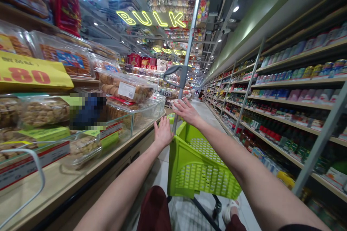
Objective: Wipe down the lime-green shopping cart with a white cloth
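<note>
My left hand point(163, 133) is at the near corner of a green shopping cart point(199, 162), beside an upright grey pole point(190, 39). Its fingers are stretched out and I see nothing held in them. My right hand point(189, 112) reaches across to the pole's other side, its fingers over a crumpled whitish cloth or paper point(177, 105) that lies against the pole. Just above that hand, a grey looped handle piece point(182, 75) sits on the pole. The cart basket has slotted walls; the undersides of both hands are hidden.
On the left stands a glass-edged counter point(146, 126) with clear boxes of baked snacks point(126, 84) and a yellow price sign point(32, 72). Stocked shelves point(295, 104) line the right. The aisle floor point(202, 110) runs ahead, with a person point(201, 94) far off.
</note>
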{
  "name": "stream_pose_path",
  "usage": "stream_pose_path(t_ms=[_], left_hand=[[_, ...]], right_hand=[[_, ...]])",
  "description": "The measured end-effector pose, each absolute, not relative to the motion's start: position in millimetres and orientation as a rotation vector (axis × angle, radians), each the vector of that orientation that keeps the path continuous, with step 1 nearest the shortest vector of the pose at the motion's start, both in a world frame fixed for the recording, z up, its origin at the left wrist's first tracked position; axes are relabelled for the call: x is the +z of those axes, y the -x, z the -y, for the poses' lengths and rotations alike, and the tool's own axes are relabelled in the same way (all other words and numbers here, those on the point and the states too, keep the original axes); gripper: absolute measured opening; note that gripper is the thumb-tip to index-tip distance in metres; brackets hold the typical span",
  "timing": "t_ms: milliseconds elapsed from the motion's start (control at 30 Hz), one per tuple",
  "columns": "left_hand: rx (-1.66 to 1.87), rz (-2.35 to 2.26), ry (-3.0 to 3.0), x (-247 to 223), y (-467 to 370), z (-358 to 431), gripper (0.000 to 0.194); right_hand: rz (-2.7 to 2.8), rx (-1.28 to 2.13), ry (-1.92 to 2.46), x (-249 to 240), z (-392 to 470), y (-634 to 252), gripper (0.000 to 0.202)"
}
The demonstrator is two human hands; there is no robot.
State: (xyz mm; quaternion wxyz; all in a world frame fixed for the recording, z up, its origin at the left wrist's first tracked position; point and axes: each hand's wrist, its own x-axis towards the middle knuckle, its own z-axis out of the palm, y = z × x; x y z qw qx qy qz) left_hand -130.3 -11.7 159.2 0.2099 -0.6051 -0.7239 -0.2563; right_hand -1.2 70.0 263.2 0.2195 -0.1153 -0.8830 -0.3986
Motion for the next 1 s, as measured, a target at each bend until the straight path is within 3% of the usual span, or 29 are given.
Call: stream_pose_path(t_ms=[167, 467, 800, 1000], left_hand=[[-0.721, 2.007, 1.688, 157.3, 129.2, 10.8, 0.066], [-0.74, 2.013, 1.696, 161.9, 131.4, 13.0, 0.067], [-0.76, 2.031, 1.772, 172.0, 113.1, 7.4, 0.071], [-0.769, 2.047, 1.774, 169.8, 117.5, 10.0, 0.07]], right_hand=[[2.36, -1.095, 0.413, 283.5, -68.1, 4.0, 0.032], [2.607, -1.208, 0.181, 212.5, -66.1, -3.8, 0.021], [2.333, -1.186, 0.452, 287.6, -68.1, -2.2, 0.034], [2.429, -1.224, 0.369, 259.0, -66.8, -1.9, 0.031]])
